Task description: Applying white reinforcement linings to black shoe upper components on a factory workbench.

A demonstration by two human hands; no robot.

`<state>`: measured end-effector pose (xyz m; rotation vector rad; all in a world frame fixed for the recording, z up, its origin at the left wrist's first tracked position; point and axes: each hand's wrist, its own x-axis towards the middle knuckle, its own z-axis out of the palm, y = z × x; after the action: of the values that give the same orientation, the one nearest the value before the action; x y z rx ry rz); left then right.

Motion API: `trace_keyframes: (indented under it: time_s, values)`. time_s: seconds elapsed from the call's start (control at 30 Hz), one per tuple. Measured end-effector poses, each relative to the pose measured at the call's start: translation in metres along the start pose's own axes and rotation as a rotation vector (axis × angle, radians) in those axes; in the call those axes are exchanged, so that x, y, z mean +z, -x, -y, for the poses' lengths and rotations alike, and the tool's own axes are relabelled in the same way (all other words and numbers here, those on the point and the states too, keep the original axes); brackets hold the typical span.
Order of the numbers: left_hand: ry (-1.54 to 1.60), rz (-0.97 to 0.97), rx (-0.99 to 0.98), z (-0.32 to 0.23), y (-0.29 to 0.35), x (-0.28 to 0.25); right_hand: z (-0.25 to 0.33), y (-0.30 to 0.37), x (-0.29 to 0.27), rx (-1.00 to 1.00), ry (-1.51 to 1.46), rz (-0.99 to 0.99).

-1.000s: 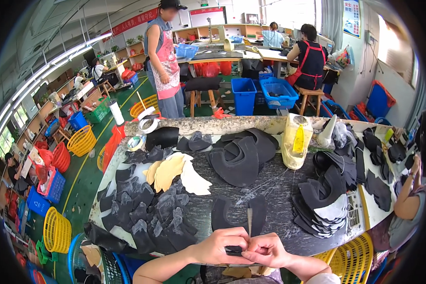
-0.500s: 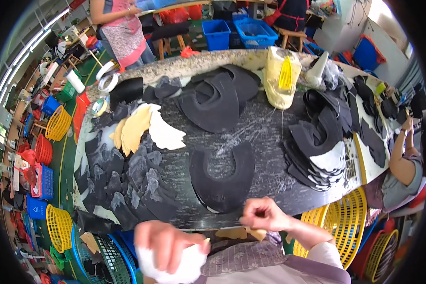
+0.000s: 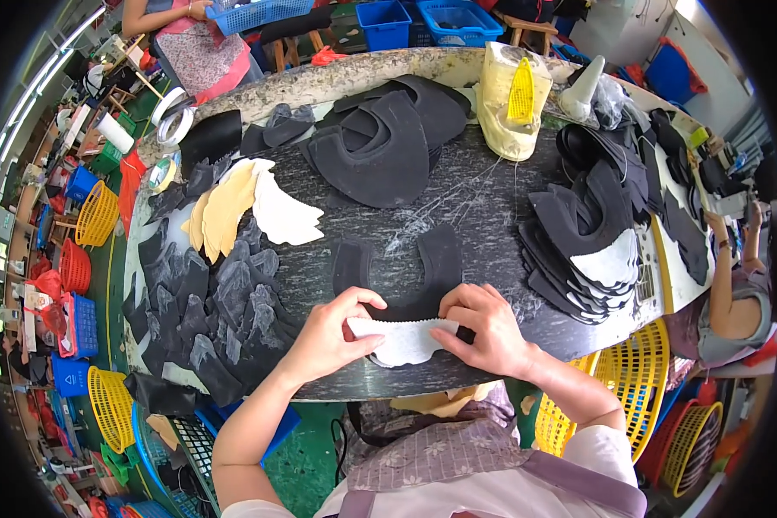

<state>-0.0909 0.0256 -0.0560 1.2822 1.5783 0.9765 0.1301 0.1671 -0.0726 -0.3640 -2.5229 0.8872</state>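
Observation:
A white piece with a jagged edge (image 3: 397,344) is pinched at both ends, its left end in my left hand (image 3: 332,337) and its right end in my right hand (image 3: 483,328). It lies over the curved bottom of a black U-shaped piece (image 3: 442,259), whose two arms point away from me on the dark tabletop. Thumbs are toward me, with the fingers on the far side. Whether the white piece is pressed flat on the black one, I cannot tell. Farther left lie white jagged pieces (image 3: 285,211) beside tan ones (image 3: 231,211).
Black U-shaped pieces (image 3: 371,164) are heaped at the back. To the right stands a stack with white edges (image 3: 604,263). Dark scraps (image 3: 224,302) cover the left side. A cream block with a yellow tool (image 3: 501,129) and a thread cone (image 3: 583,91) stand behind. Yellow baskets (image 3: 634,380) are below right.
My left hand has moved up and right from the near edge, bringing the white piece over the black U-shaped piece. My right hand has moved up and now grips its other end.

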Motion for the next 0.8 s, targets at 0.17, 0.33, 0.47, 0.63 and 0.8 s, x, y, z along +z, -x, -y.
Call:
trace_keyframes:
  time_s: [0.17,0.33,0.47,0.63,0.8]
  values:
    - [-0.238,-0.027,0.045,0.006,0.000,0.013,-0.005,-0.006,0.007,-0.140,0.230,0.011]
    - [-0.955,-0.283,0.237,-0.006,-0.003,-0.015,-0.024,-0.056,-0.033,-0.023,0.413,0.134]
    - [-0.975,-0.510,0.435,0.005,-0.035,-0.091,-0.041,-0.140,-0.024,-0.399,0.467,-0.124]
    - [-0.884,-0.296,0.527,0.041,-0.054,-0.112,-0.086,-0.169,-0.020,-0.017,-0.226,-0.061]
    - [-0.273,-0.790,0.219,0.057,-0.054,-0.118,-0.041,-0.181,-0.048,0.083,-0.197,-0.739]
